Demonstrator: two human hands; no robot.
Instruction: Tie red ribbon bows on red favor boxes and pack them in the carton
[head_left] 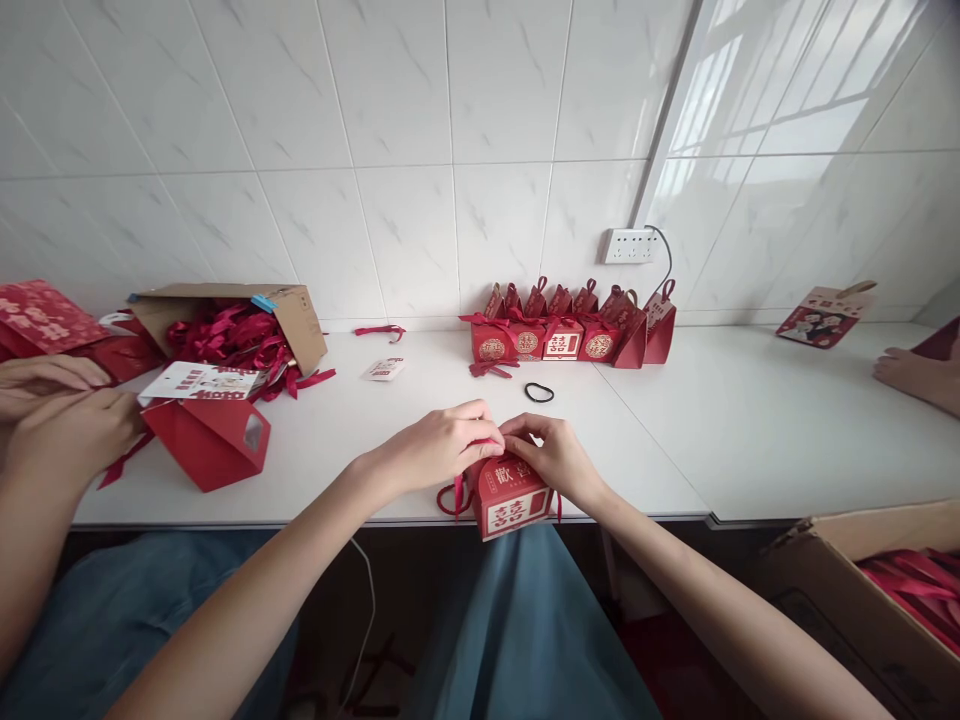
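Note:
A small red gift box with gold and white Chinese characters stands at the table's front edge, over my lap. Above its top, my left hand is closed, pinching a red ribbon. My right hand meets it there, thumb and fingers closed at the same ribbon, its lower fingers close to the box's top. Ribbon ends hang down both sides of the box. The fingertips partly hide the ribbon. Left of the box lies a dark red cord loop.
A row of finished-looking red boxes stands by the wall, with a black band nearer. Leftward are a carton of ribbons, a red box and another person's hands. Another carton and hand are right.

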